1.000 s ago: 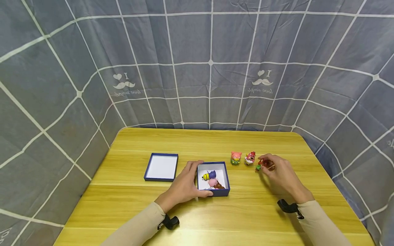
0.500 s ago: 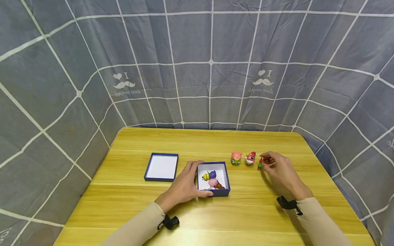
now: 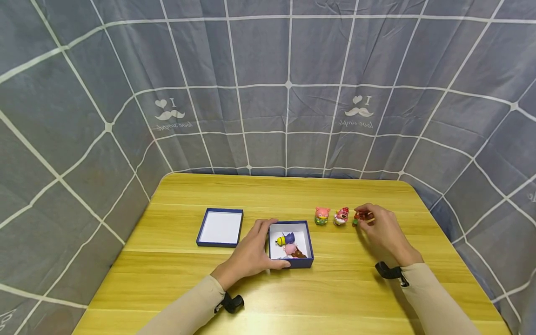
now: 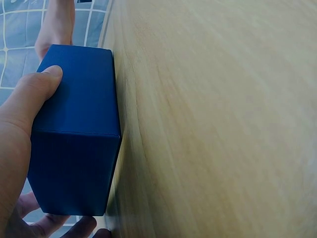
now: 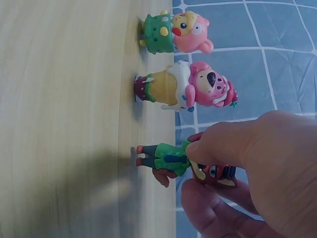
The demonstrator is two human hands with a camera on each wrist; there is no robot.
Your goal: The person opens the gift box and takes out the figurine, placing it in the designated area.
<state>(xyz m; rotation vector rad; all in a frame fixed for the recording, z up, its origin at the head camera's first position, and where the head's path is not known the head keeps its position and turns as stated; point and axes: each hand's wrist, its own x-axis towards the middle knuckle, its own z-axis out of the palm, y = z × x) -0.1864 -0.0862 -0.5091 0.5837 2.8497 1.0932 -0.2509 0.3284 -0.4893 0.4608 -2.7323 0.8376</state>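
The right wrist view gives what the head view mostly covers with fingers: the held figurine (image 5: 171,156) wears a green jacket, a dark blue tie and dark trousers, under a red-brown head with pale curved pieces at the face. The left wrist view shows the plain outer walls of the blue box (image 4: 74,168), while only the head view looks inside it.

The right hand (image 3: 385,232) pinches the figurine by its upper body and head between thumb and fingers, the gap between them narrow. This figurine is upright, well to the right of the box; whether its feet touch the table (image 3: 335,288) is unclear. The left hand (image 3: 249,256) spreads wide around the left side of the box, its thumb on the near wall and its fingers reaching to the far left corner.

Inside the box's white interior lie a yellow-and-purple figurine (image 3: 285,239), a pink figurine (image 3: 290,249) and a brown piece (image 3: 298,253), the last two close together toward the near side. The shallow lid (image 3: 219,227), white inside, lies left of the box. Beyond the box to the right stand a pink-headed figurine with a green body (image 3: 322,216) and, farther right, a pink bear figurine (image 3: 341,217).
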